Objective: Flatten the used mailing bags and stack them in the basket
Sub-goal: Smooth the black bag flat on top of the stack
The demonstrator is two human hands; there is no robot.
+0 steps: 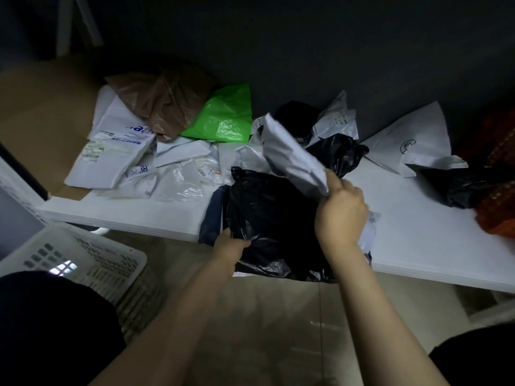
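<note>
White surface (418, 218): left hand (231, 246) pinches black bag (273, 213); right hand (341, 210) holds grey bag (292, 157) above it (overhanging black bag may slip off).

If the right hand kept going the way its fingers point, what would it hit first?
Likely the small crumpled black plastic bag just beyond the white mailing bag that the right hand grips; depth is unclear, so it might pass over.

- You see a glossy, crinkled black plastic bag (267, 218).
- Your green bag (223, 118) is shiny plastic film.
- Your grey mailer (292, 157) looks like matt, smooth plastic.
- Your tabletop (418, 218) is smooth and white.
- Your basket (83, 260) is perforated white plastic.
</note>
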